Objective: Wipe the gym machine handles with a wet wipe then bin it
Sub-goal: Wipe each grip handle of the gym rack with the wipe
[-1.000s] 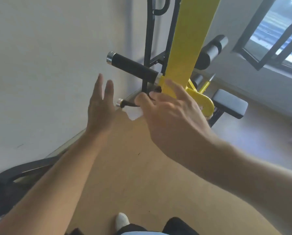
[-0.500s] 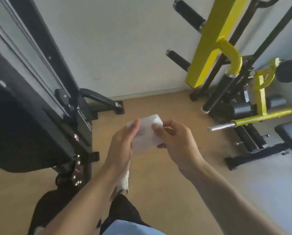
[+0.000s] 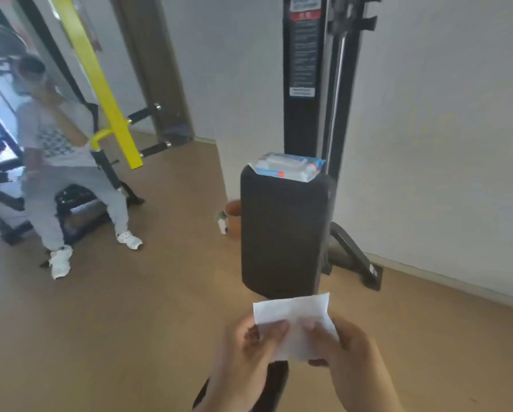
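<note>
Both hands up front, low centre. Left hand [image 3: 246, 349] and right hand [image 3: 346, 349] each pinch the thin white rectangular wet wipe [image 3: 292, 321] between thumb and fingers, spread flat between them, upper edge free.

Handling, as I judge it: near weightless, limp, damp, so it will fold or bunch on itself and likely cling to skin. Not fragile in the breakable sense, but could tear if pulled hard. Best held by the lower corners as now, or wadded in one palm for binning.

Counts:
- wipes in hand: one
- blue-and-white soft wipe packet [image 3: 289, 167]: one, ahead of the hands, on top of the tall black padded upright cushion [image 3: 282, 233]
- brown round bin-like tub [image 3: 233, 215]: one, ahead-left of the hands, partly behind the cushion; whether it is the bin I cannot tell
- seated person in light clothes [image 3: 59, 162]: one, far left of the hands
</note>
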